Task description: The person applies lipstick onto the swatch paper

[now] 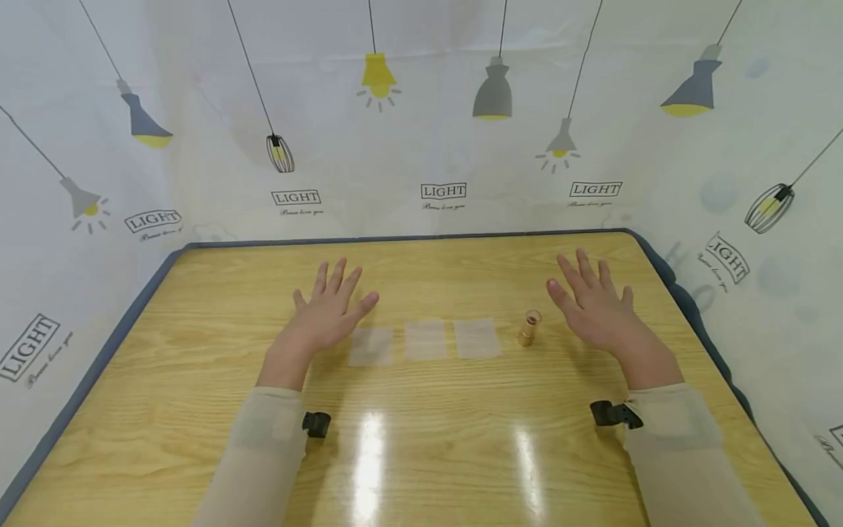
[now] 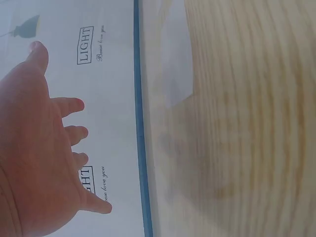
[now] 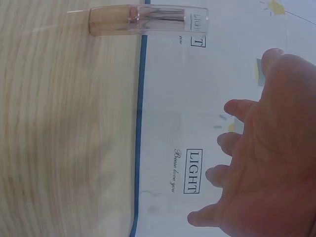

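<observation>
Both hands hold nothing, fingers spread over the table. In the head view my left hand (image 1: 327, 313) hovers beside the leftmost of three thin whitish squares, the left square (image 1: 371, 347), the middle square (image 1: 425, 340) and the right square (image 1: 477, 338), which lie flat in a row. My right hand (image 1: 596, 311) is right of a small upright tube (image 1: 528, 329) with a copper-coloured base and a clear upper part. The right wrist view shows this tube (image 3: 148, 20) with something dark inside its clear part, apart from the right hand (image 3: 276, 148). The left wrist view shows the left hand (image 2: 37, 148) near a square (image 2: 177, 54).
The wood-grain table (image 1: 448, 417) has a dark blue edge (image 1: 408, 238) at the back and sides. A white sheet (image 1: 421, 146) printed with lamps and "LIGHT" surrounds it. Black wrist mounts (image 1: 317, 424) sit on the pale sleeves (image 1: 260, 454).
</observation>
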`<state>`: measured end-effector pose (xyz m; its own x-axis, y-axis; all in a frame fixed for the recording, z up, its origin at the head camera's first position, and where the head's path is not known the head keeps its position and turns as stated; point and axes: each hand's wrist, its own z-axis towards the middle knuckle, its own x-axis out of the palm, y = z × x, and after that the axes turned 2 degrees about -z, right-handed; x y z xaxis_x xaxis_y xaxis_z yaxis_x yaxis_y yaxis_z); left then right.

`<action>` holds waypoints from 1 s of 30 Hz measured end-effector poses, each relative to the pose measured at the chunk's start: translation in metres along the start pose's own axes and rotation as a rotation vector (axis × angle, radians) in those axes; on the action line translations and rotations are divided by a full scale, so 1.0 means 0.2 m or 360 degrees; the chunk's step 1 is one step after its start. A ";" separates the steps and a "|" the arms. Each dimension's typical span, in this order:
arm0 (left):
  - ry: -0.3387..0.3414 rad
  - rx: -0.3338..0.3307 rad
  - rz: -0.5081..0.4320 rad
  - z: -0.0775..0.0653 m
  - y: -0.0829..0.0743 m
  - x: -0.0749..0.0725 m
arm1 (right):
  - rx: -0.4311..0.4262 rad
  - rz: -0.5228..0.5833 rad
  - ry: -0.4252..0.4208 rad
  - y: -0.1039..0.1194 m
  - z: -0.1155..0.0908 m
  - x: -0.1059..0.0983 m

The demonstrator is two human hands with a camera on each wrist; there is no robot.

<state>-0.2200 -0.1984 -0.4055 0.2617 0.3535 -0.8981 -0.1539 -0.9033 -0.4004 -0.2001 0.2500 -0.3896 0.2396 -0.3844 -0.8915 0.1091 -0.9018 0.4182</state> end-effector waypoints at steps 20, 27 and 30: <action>-0.0099 0.0040 0.0028 -0.12 -0.12 -0.03 | -0.0271 0.0022 -0.0137 0.30 -0.13 -0.07; -0.0121 0.0049 0.0026 -0.20 -0.19 -0.03 | -0.0453 0.0110 -0.0106 0.48 -0.14 0.03; -0.0152 0.0047 0.0048 -0.22 -0.20 -0.01 | -0.0495 0.0124 -0.0063 0.54 -0.13 0.11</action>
<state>-0.1715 -0.1736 -0.3795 0.1647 0.3492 -0.9225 -0.1887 -0.9068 -0.3769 -0.1581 0.1489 -0.3587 0.2216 -0.4632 -0.8581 0.3830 -0.7679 0.5134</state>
